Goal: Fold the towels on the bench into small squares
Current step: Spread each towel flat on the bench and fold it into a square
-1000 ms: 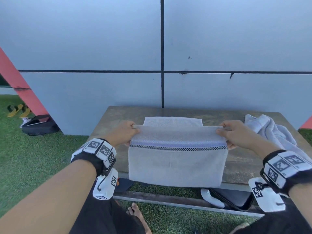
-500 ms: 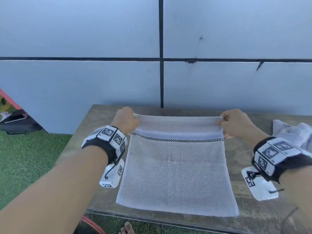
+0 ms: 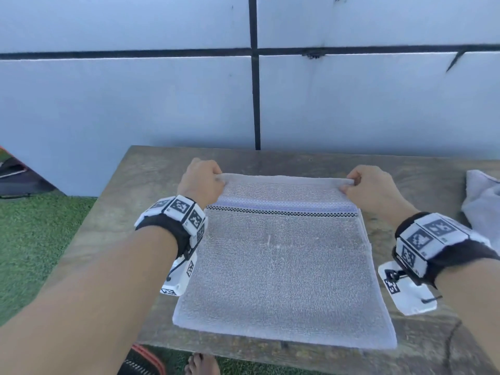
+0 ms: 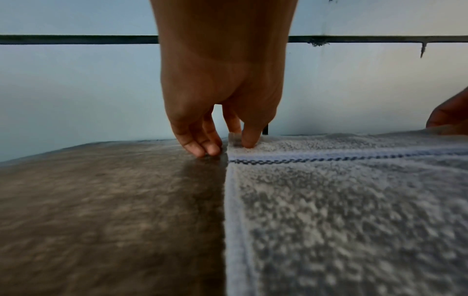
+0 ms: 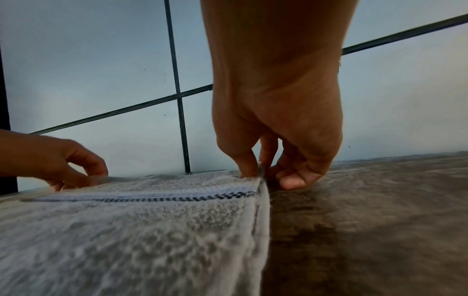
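Note:
A grey towel [image 3: 281, 269] with a lilac band and a black checked stripe lies folded in half, flat on the wooden bench [image 3: 119, 212]. My left hand [image 3: 201, 182] pinches its far left corner, thumb on top of the cloth [image 4: 249, 140]. My right hand [image 3: 368, 185] pinches the far right corner between thumb and forefinger [image 5: 253, 170]. Both hands sit low at the far edge of the towel [image 5: 152, 230], close to the wall. The other fingers of each hand touch the bench beside the cloth.
A crumpled white towel [image 3: 481, 207] lies at the bench's right edge. A pale panelled wall [image 3: 162, 104] rises right behind the bench. Green artificial grass [image 3: 35, 239] lies to the left, with a dark bag [image 3: 16, 180] on it. A bare foot [image 3: 203, 365] shows below the front edge.
Both hands carried the towel's corners forward over the bench and down. The towel, which hung over the front edge, now lies flat and doubled on the bench top.

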### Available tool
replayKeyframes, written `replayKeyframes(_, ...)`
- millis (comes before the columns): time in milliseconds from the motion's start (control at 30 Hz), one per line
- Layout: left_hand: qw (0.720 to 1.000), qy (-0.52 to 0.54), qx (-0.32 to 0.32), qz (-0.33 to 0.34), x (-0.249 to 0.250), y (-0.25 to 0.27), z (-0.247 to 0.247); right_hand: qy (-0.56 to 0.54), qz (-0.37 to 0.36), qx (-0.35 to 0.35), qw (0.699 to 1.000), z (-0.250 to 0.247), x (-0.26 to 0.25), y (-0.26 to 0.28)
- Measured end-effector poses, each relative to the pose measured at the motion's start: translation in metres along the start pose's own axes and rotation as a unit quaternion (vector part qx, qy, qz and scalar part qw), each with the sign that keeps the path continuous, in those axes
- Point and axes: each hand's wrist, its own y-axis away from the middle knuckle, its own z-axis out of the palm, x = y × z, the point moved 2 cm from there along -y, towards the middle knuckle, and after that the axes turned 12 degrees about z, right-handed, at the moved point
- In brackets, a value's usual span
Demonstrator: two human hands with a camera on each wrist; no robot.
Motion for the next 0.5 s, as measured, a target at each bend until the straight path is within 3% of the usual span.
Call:
replayKeyframes(200,0.999,-0.036,-0.015,0.022,0.008,0.024,-0.002,0.015,-0.018,-0.045,0.999,0.000,0.002,0.026)
replayKeyframes(333,0.998,-0.039,-0.036,0.032,0.013,0.045,-0.007,-0.049,-0.052,-0.006,0.997,-0.009,0.008,0.054)
replayKeyframes(500,0.999,-0.040,-0.018,0.025,0.028,0.073,-0.017,-0.147,-0.110,0.020,0.983,-0.024,0.008,0.095)
